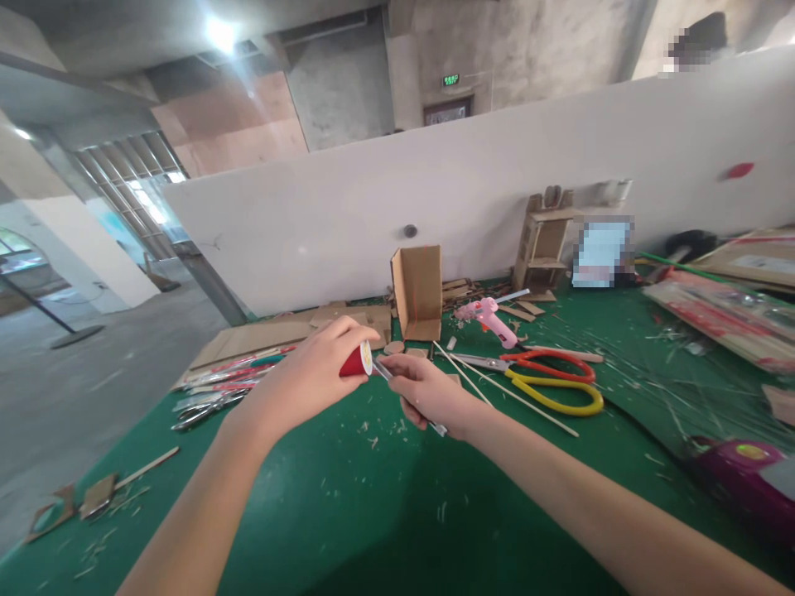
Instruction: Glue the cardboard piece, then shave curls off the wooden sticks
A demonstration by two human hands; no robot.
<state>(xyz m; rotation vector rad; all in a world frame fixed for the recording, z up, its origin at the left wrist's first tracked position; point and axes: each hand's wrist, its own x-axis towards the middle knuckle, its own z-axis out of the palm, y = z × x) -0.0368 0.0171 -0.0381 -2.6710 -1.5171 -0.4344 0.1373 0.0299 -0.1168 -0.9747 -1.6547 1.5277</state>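
My left hand (310, 364) is wrapped round a small red cylinder (353, 362) with a white-rimmed, yellowish end that faces right. My right hand (428, 389) is closed on a slim silver craft knife (383, 369), its tip close to the cylinder's end; whether they touch I cannot tell. The knife's rear end shows below my right fingers. Just right of this hand, thin wooden sticks (509, 396) lie beside large scissors (546, 377) with one red and one yellow handle. An upright folded cardboard piece (419, 294) stands behind my hands.
A pink glue gun (490, 319) lies behind the scissors. Further back are a small cardboard shelf (542, 244) and a blurred screen (601, 252). Packaged tools (224, 385) lie left, plastic-wrapped materials (720, 314) right. A purple device (749, 468) sits at right. Scraps litter the green table (298, 513).
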